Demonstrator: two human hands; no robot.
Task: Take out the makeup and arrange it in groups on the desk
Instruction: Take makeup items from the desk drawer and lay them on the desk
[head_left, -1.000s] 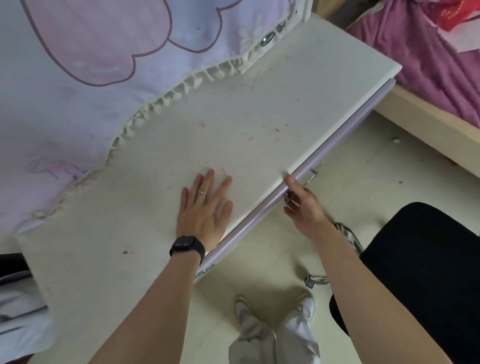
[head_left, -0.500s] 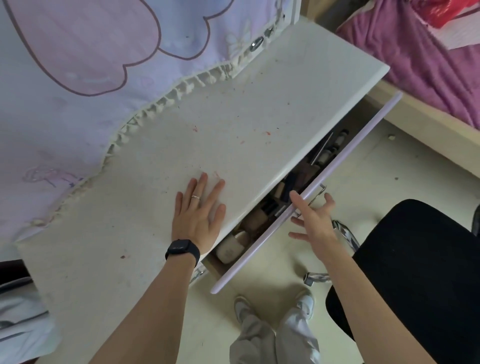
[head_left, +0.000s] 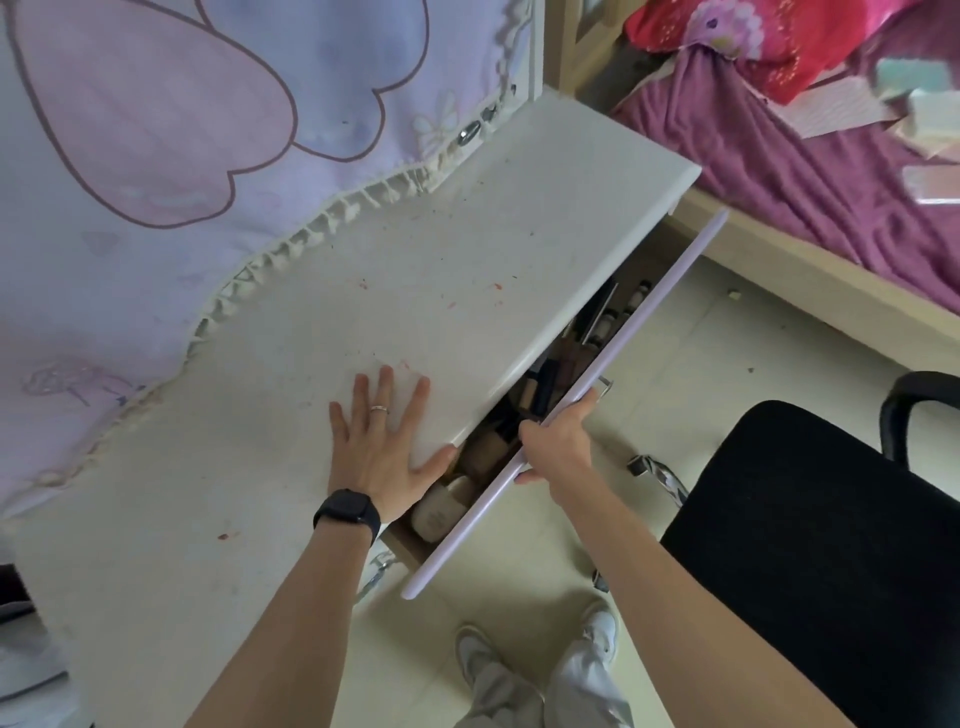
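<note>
The white desk (head_left: 467, 270) has a lilac-fronted drawer (head_left: 644, 332) standing partly open under its front edge. Makeup (head_left: 540, 389) lies packed in the gap: dark tubes, brushes and small bottles, plus a beige compact (head_left: 441, 512) at the near end. Most of it is hidden under the desktop. My left hand (head_left: 382, 447) rests flat on the desktop with fingers spread, a ring and a black watch on it. My right hand (head_left: 558, 441) is over the top edge of the drawer front, thumb inside the drawer, fingers outside, beside the metal handle (head_left: 605, 385).
A lilac cloth with a pink pattern (head_left: 182, 130) hangs over the back of the desk. A black office chair (head_left: 810, 540) stands right of me. A bed with purple bedding (head_left: 810, 176) runs along the far right. My feet (head_left: 540, 649) are on the tiled floor.
One second ago the drawer was shut with my right hand at its handle. It has slid out, showing the makeup. My right hand now sits over the drawer front's top edge; my left stays flat.
</note>
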